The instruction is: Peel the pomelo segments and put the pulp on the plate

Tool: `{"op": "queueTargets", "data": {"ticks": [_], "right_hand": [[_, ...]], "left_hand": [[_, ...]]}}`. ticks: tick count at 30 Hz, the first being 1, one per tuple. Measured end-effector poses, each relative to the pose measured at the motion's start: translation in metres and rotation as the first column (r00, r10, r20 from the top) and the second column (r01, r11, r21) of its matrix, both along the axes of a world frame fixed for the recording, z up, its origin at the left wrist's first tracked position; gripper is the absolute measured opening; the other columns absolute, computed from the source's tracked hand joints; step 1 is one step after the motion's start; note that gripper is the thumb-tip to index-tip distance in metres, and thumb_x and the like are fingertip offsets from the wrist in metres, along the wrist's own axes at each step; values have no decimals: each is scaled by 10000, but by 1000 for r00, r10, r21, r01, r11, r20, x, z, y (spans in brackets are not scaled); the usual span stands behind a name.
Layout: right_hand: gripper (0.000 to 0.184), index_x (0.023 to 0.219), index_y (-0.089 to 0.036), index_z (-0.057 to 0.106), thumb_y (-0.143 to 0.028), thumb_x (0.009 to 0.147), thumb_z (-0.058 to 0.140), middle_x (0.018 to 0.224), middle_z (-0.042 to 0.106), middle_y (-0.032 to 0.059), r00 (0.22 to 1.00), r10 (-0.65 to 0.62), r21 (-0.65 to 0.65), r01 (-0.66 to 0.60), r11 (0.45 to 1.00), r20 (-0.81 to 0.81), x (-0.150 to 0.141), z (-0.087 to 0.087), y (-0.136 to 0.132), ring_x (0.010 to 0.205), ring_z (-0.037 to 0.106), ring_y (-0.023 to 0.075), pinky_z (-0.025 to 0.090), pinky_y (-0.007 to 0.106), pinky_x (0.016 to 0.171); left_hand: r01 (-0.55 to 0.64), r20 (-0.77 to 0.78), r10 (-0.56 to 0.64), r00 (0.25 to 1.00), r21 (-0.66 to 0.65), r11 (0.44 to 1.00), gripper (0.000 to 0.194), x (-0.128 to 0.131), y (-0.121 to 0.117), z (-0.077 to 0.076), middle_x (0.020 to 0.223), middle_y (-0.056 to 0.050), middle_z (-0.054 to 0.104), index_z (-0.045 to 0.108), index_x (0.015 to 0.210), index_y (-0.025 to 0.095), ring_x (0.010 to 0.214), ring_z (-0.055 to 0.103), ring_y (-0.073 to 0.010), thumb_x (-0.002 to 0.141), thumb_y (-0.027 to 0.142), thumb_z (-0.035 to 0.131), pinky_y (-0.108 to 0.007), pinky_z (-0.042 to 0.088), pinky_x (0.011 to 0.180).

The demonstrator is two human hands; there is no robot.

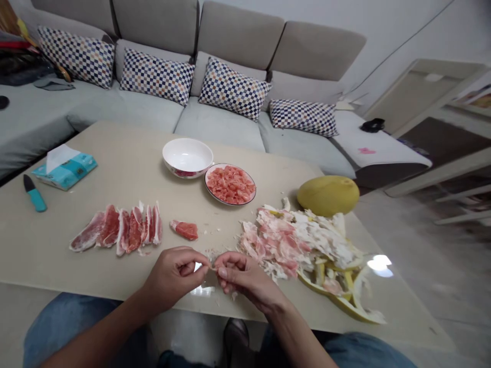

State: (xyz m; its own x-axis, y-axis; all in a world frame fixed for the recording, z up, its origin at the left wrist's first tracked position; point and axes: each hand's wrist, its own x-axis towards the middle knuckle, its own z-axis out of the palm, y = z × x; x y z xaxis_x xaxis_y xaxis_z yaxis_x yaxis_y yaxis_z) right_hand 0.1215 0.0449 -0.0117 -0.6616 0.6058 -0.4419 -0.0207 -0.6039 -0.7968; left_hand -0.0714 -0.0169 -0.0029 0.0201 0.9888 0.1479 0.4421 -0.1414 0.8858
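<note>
Near the table's front edge, my left hand (180, 271) and my right hand (245, 278) meet almost tip to tip. Both are pinched closed, and a tiny pale bit seems to sit between the fingertips, too small to name. Just beyond them lies a single red pomelo piece (184, 230). To the left, several pomelo segments (135, 227) stand in a row, some with white skin on. Peeled pomelo flesh fills a plate (207, 190) farther back. Right of my hands spreads a heap of pink and white membrane scraps (284, 240).
A white bowl (187, 153) stands beside the plate. Behind the scraps rests a whole yellow pomelo (328, 195); thick peel (345, 304) lies at the right. At the left are a tissue pack (69, 171) and a teal-handled knife (36, 197). A sofa (226, 122) runs behind the table.
</note>
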Motion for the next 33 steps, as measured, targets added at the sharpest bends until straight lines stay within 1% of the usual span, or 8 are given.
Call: {"op": "queueTargets", "data": {"ticks": [5, 9, 15, 23, 25, 28, 31, 33], "right_hand": [[316, 824, -141, 690, -349, 651, 853, 649, 663, -6, 999, 26, -12, -26, 1000, -34, -5, 1, -1, 553, 609, 74, 516, 171, 528], [325, 808, -122, 693, -367, 658, 844, 611, 666, 3, 998, 52, 32, -53, 998, 23, -8, 0, -3, 528, 605, 78, 519, 186, 532], [325, 797, -120, 714, -386, 654, 834, 577, 633, -17, 994, 68, 59, -73, 996, 85, -11, 0, -4, 492, 575, 73, 511, 188, 487], [233, 708, -138, 673, -338, 667, 785, 524, 594, -39, 991, 46, 108, -60, 992, 127, -18, 2, -5, 449, 534, 66, 497, 187, 462], [162, 694, -144, 658, -279, 669, 745, 527, 586, -43, 992, 38, 108, -51, 993, 118, -18, 0, -6, 441, 519, 63, 486, 184, 454], [75, 671, -158, 633, -208, 636, 676, 521, 571, -47, 992, 61, 97, -72, 993, 108, -16, 0, -8, 425, 502, 67, 467, 190, 437], [66, 669, -171, 611, -224, 633, 626, 521, 567, -36, 981, 74, 152, -102, 983, 181, -9, 8, -1, 421, 500, 85, 459, 214, 437], [78, 694, -174, 606, -244, 659, 600, 553, 576, -25, 970, 25, 237, -83, 968, 240, -3, 20, 16, 448, 517, 96, 462, 225, 459]], "left_hand": [[-8, -68, 11, 998, 50, 999, 147, 3, 0, -2, 520, 62, 415, 743, 806, 164, 463, 394, -91, 769, 140, 603, -217, 309, 481], [-11, -126, 23, 992, 100, 995, 126, 4, 0, -4, 516, 64, 426, 718, 785, 166, 464, 400, -91, 781, 140, 595, -213, 314, 485], [42, -212, -9, 977, 156, 987, 119, 3, -3, -7, 570, 35, 536, 690, 813, 180, 491, 453, -100, 823, 160, 572, -212, 334, 493], [87, -302, -28, 953, 185, 979, 125, 5, -3, -15, 633, 9, 578, 653, 811, 172, 559, 507, -120, 842, 140, 537, -232, 366, 556], [79, -287, -22, 958, 186, 979, 125, 6, -2, -13, 600, 25, 534, 639, 773, 171, 535, 480, -114, 816, 114, 536, -229, 347, 536], [18, -223, 14, 975, 143, 990, 112, 6, 0, -8, 554, 58, 434, 628, 746, 170, 499, 423, -102, 777, 104, 544, -223, 315, 514], [-58, -104, 59, 993, 10, 998, 78, 2, 3, -6, 533, 81, 346, 621, 753, 177, 487, 376, -98, 776, 145, 554, -221, 296, 510], [-77, 53, 84, 995, -117, 990, 64, 1, 5, -7, 541, 82, 330, 601, 755, 184, 496, 358, -100, 792, 189, 550, -217, 286, 503]]}}
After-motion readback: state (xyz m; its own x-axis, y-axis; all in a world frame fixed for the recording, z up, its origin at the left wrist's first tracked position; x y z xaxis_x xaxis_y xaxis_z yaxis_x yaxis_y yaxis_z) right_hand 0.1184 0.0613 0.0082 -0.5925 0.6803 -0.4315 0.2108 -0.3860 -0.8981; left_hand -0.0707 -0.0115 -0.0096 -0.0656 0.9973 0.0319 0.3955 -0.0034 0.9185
